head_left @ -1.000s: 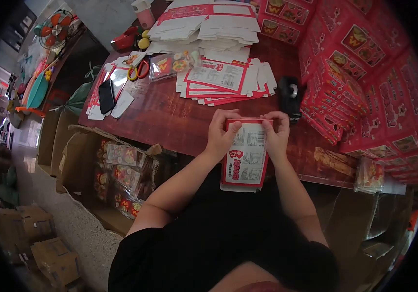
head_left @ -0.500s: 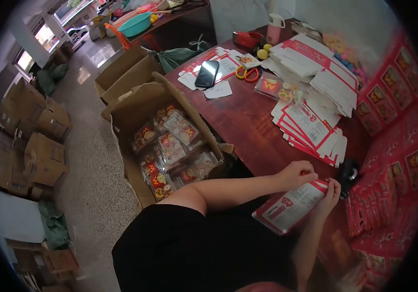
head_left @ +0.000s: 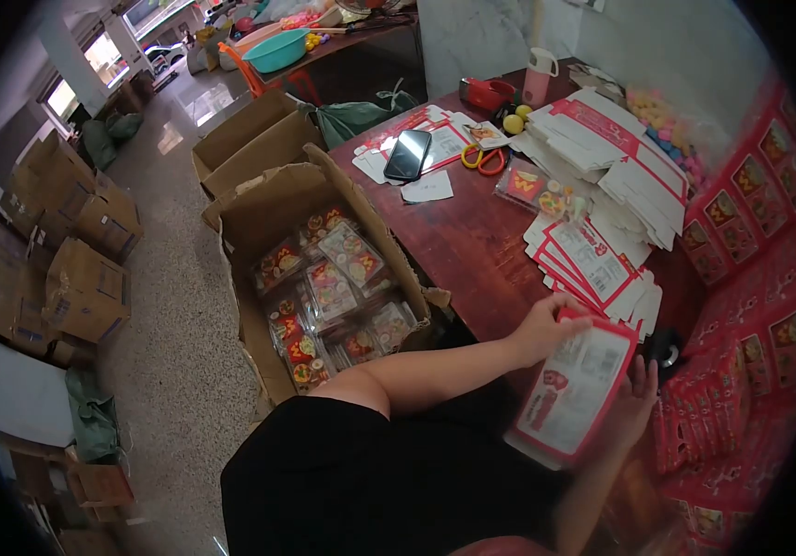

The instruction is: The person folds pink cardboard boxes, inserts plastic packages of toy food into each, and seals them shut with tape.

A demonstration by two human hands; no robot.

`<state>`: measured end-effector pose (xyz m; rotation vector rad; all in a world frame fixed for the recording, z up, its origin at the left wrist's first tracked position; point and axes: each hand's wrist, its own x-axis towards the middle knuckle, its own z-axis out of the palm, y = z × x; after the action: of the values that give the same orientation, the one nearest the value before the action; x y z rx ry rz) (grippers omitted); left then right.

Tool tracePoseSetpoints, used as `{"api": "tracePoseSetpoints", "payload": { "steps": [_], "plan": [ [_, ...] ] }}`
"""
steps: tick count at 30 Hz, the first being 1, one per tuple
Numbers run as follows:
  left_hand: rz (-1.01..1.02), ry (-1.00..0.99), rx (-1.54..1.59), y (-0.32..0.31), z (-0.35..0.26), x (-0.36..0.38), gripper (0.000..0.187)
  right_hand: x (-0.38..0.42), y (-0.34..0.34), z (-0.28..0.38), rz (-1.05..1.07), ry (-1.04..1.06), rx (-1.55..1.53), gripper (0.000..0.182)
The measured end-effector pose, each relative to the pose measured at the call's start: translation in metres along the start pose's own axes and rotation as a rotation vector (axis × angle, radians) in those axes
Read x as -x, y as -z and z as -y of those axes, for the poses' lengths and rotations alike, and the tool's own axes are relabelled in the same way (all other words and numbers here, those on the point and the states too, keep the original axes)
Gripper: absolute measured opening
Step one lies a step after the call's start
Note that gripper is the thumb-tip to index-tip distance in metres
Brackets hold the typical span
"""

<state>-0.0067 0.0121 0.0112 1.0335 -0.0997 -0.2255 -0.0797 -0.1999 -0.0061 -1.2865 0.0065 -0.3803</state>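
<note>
A flat red-and-white package [head_left: 576, 387] with a printed label panel is tilted up in front of my body, its lower end looking like clear plastic. My left hand [head_left: 546, 332] pinches its upper left corner, with the thumb lying over the top edge. Beside the package's right edge is my right hand [head_left: 637, 400], its fingers stretched upward and slightly apart; part of the palm is hidden behind the package. Just past those fingertips lies a black object [head_left: 665, 352] that I cannot make out. Flat red-and-white cartons [head_left: 592, 264] lie fanned out beyond my left hand.
An open cardboard box [head_left: 259, 190] at my left holds several clear packs [head_left: 337, 287]. On the red-brown table [head_left: 435, 246] are a phone [head_left: 408, 155], scissors [head_left: 483, 158], a pink bottle [head_left: 539, 78] and stacked cartons [head_left: 602, 139]. Red printed sheets [head_left: 741, 324] line the right side.
The package has turned more upright and faces me more fully. My right hand has let go of its top right corner and slid down along the edge. My left hand still grips the top.
</note>
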Motion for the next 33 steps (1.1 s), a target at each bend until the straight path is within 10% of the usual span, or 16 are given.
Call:
{"api": "tracePoseSetpoints", "payload": {
  "steps": [3,8,11,15,19,26,33],
  "plan": [
    [-0.187,-0.005,0.39,-0.004,-0.024,-0.007,0.02,0.029,0.023,-0.029,-0.143,-0.491,-0.503,0.058],
    [-0.287,-0.05,0.499,-0.018,-0.003,0.005,0.027,0.054,0.042,-0.071,0.101,0.044,0.298,0.076],
    [0.195,0.06,-0.094,-0.008,-0.012,0.027,0.049,0.026,0.025,-0.015,0.009,-0.139,-0.12,0.067],
    [0.206,-0.061,-0.548,0.001,-0.021,0.017,0.081,0.015,0.012,0.047,0.184,-0.333,-0.03,0.065],
    [0.691,0.273,-0.376,-0.013,-0.024,0.005,0.063,0.032,-0.022,0.051,-0.001,-0.29,-0.197,0.063],
    [0.286,0.022,-0.565,-0.025,-0.01,0.04,0.046,0.038,-0.053,0.045,-0.3,-0.116,0.075,0.059],
    [0.427,-0.084,-0.525,-0.006,0.004,0.031,0.029,0.041,-0.012,-0.007,-0.069,-0.247,0.074,0.032]
  ]
}}
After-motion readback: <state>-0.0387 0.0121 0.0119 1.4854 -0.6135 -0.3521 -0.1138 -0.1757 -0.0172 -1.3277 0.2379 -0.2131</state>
